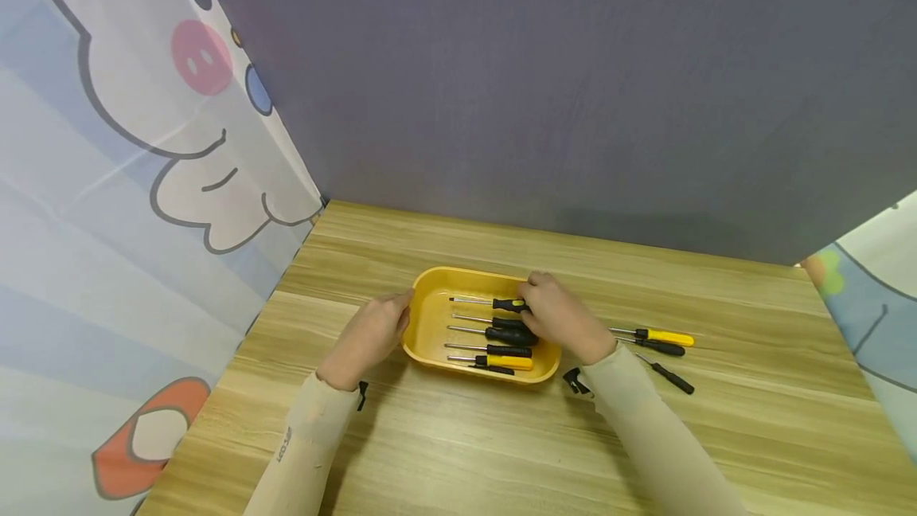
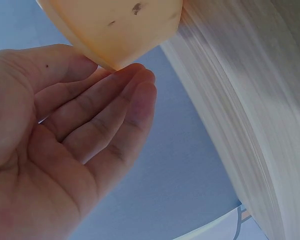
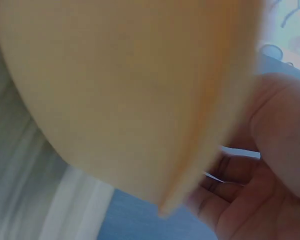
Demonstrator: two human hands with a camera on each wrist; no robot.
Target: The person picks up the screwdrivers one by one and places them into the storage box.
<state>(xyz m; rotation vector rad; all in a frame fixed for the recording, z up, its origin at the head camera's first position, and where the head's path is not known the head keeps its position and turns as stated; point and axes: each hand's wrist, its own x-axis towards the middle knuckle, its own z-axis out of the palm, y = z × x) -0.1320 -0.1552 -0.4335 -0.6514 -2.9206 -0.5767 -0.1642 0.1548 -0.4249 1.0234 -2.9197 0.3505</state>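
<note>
A yellow plastic tray [image 1: 424, 341] holds several screwdrivers lying side by side, shafts to the left. Most have black handles; one near the front has a yellow-and-black handle [image 1: 510, 361]. My left hand [image 1: 368, 338] pinches the tray's left rim between thumb and fingers, as the left wrist view shows with the hand [image 2: 72, 122] below the tray's edge [image 2: 115, 55]. At the opposite end, my right hand [image 1: 562, 317] grips the right rim, covering some handle ends. In the right wrist view the tray's outer wall [image 3: 115, 100] partly hides the fingers of that hand [image 3: 287, 135].
Right of the tray, a yellow-and-black screwdriver [image 1: 668, 336], a black-handled screwdriver [image 1: 666, 347] and a smaller black screwdriver [image 1: 673, 378] lie on the wooden table [image 1: 458, 452]. A grey panel [image 1: 537, 102] stands behind the table; a printed curtain [image 1: 93, 261] hangs at the left.
</note>
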